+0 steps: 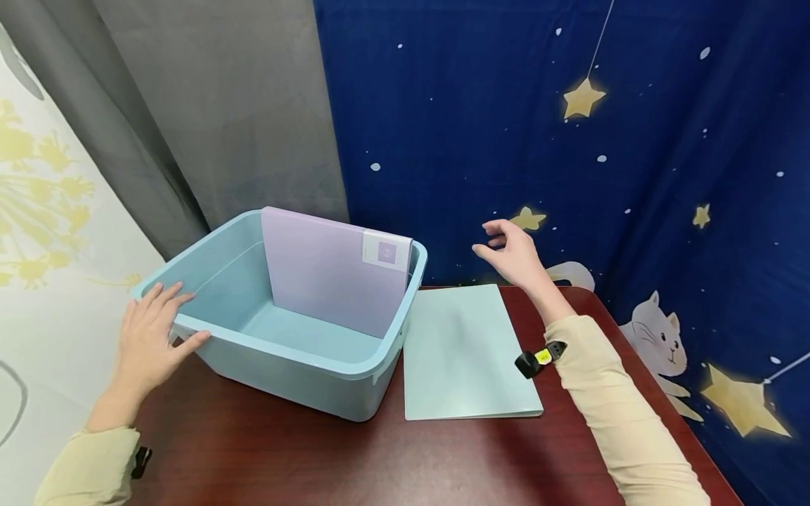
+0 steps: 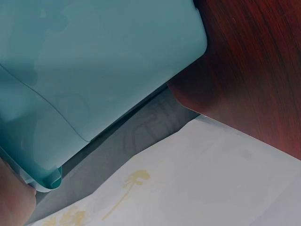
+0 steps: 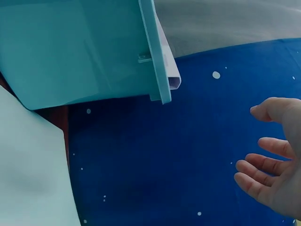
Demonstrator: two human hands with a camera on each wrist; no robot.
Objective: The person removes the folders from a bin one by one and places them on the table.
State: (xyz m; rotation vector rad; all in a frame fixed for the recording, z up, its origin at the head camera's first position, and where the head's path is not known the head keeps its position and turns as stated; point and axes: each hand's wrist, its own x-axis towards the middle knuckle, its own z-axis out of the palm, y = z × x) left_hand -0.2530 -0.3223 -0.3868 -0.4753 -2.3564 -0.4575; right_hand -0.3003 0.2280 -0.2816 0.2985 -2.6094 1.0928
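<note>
A light blue plastic bin (image 1: 297,355) stands on the table. Inside it, a lilac file folder (image 1: 329,274) with a white label stands on edge along the far wall, its top reaching the rim. My left hand (image 1: 147,337) rests over the bin's front left corner, fingers spread across the rim and thumb along its front; only a bit of that hand (image 2: 16,195) shows in the left wrist view. Beside the bin lies a pale mint folder (image 1: 465,358), flat. Above its far right corner my right hand (image 1: 514,254) hangs in the air, fingers loosely bent, holding nothing.
The dark red wooden table (image 1: 266,450) ends just behind the bin and folder. Behind it hang a grey curtain (image 1: 240,105) and a blue curtain (image 1: 455,126) with stars. A white patterned cloth (image 1: 57,281) hangs at the left.
</note>
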